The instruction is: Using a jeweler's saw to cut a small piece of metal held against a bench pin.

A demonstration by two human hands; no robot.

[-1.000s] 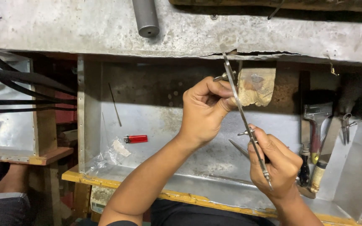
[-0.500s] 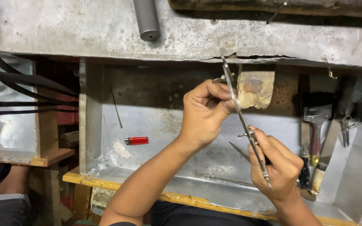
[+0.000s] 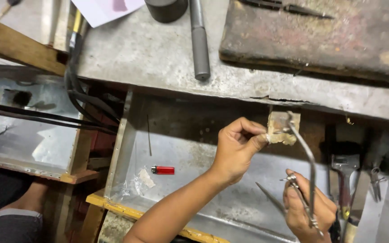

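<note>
Red lighter point(image 3: 163, 170) lay loose in metal tray point(image 3: 212, 211), well left of your hands. Your left hand point(image 3: 237, 150) pinched small workpiece point(image 3: 279, 136) against wooden bench pin point(image 3: 284, 122), fingers closed tight on it. Your right hand point(image 3: 305, 209) gripped jeweller's saw frame point(image 3: 310, 173), closed round handle, frame's top at pin. Hand tools point(image 3: 345, 173) hung far right.

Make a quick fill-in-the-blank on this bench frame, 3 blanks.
1. The lighter in the metal tray is ____ in colour.
2. The saw frame is gripped low by the ____ hand.
3. The left hand pinches a small piece at the wooden ____.

Missing words: red; right; peg
</note>
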